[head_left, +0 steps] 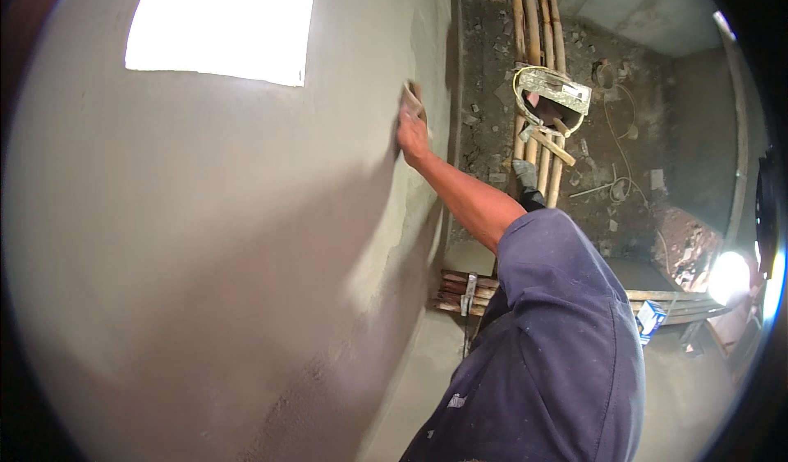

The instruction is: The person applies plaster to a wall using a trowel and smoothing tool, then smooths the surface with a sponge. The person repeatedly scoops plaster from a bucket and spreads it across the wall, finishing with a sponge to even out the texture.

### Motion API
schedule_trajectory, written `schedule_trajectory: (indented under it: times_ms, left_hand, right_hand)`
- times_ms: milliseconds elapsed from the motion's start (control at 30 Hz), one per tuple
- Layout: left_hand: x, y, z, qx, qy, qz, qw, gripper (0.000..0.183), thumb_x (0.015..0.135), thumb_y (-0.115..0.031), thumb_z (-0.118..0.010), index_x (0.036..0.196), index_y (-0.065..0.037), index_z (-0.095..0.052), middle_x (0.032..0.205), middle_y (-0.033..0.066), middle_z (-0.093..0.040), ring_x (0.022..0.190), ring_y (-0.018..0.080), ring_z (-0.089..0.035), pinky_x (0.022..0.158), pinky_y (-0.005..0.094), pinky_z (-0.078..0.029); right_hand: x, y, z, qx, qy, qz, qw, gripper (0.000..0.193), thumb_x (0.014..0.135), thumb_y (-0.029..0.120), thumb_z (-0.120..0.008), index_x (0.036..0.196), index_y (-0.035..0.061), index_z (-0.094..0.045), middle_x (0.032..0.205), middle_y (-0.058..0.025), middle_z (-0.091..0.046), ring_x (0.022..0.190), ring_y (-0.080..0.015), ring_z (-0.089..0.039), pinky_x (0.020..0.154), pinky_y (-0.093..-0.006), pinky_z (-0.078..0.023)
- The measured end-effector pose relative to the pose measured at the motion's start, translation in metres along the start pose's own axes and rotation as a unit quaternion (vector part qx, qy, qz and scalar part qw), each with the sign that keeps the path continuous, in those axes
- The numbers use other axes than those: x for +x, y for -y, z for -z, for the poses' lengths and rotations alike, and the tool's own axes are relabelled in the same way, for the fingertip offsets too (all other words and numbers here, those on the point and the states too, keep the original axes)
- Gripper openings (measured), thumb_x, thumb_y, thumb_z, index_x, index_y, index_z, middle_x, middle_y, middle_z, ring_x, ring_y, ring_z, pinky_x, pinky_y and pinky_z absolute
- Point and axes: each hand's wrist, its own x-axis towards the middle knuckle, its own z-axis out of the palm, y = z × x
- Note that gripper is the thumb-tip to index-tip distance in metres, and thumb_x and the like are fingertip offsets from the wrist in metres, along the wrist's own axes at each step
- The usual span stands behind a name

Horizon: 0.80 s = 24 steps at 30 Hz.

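Note:
My right hand (413, 136) is stretched out ahead of me and presses a small flat wooden float (413, 98) against a grey, freshly plastered wall (246, 257). The fingers are closed on the float, which is partly hidden behind them. My bare forearm and dark blue sleeve (558, 339) run back to the lower right. The plaster around the hand looks smooth, and it is rougher lower down. My left hand is not in view.
A bright window opening (222, 23) sits high in the wall. Far below on the rubble-strewn floor are bamboo poles (538, 19), a mortar-caked pan (554, 93), loose cable (620, 187), wooden planks (464, 291) and a small blue-and-white box (650, 316).

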Motion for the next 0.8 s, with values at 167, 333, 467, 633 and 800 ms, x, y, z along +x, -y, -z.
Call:
schedule_trajectory:
  times_ms: [167,333,467,633,800]
  left_hand:
    - [0.004,-0.001,0.009,0.078,0.003,-0.020,0.997,0.060,0.103,-0.047,-0.021,0.144,-0.006,-0.037,0.155,0.0141,-0.026,0.143,0.0300,-0.023,0.116,0.0499,-0.019]
    - [-0.013,-0.024,0.003,0.064,0.000,-0.048,0.997,0.064,0.102,-0.050,-0.025,0.146,-0.004,-0.033,0.157,0.0160,-0.019,0.145,0.0320,-0.016,0.116,0.0518,-0.017]
    - [-0.007,0.033,-0.005,0.100,0.002,-0.225,0.969,0.063,0.103,-0.047,-0.021,0.145,-0.001,-0.034,0.151,0.0182,-0.029,0.139,0.0338,-0.027,0.113,0.0515,-0.022]
    - [-0.010,0.019,0.007,0.079,0.002,-0.198,0.977,0.060,0.105,-0.043,-0.018,0.145,0.000,-0.032,0.145,0.0199,-0.041,0.131,0.0340,-0.040,0.110,0.0505,-0.029]
    - [-0.014,0.015,0.005,0.060,0.006,-0.196,0.979,0.057,0.105,-0.038,-0.024,0.149,-0.002,-0.024,0.152,0.0197,-0.030,0.132,0.0345,-0.039,0.109,0.0505,-0.030]
  right_hand:
    - [-0.117,0.002,0.025,-0.209,0.112,-0.001,0.971,0.069,0.098,0.053,-0.038,0.098,-0.0128,-0.058,0.082,-0.0295,-0.061,0.086,-0.0332,-0.062,0.078,-0.0452,-0.046]
    - [-0.206,-0.053,0.023,-0.160,0.053,-0.245,0.955,0.070,0.098,0.054,-0.041,0.103,-0.0134,-0.059,0.089,-0.0293,-0.064,0.087,-0.0357,-0.061,0.080,-0.0458,-0.046]
    - [-0.295,0.047,0.002,-0.051,0.134,-0.140,0.980,0.046,0.097,0.035,-0.048,0.114,-0.0061,-0.058,0.102,-0.0263,-0.063,0.097,-0.0360,-0.060,0.087,-0.0440,-0.045]
    - [-0.333,-0.007,0.027,-0.137,0.303,0.195,0.923,0.045,0.084,0.009,-0.052,0.128,0.0009,-0.052,0.124,-0.0269,-0.054,0.118,-0.0409,-0.049,0.106,-0.0411,-0.036]
    - [-0.290,-0.035,0.044,-0.188,0.145,-0.052,0.970,0.052,0.100,0.039,-0.042,0.122,-0.0077,-0.050,0.100,-0.0257,-0.062,0.095,-0.0337,-0.059,0.087,-0.0432,-0.044]
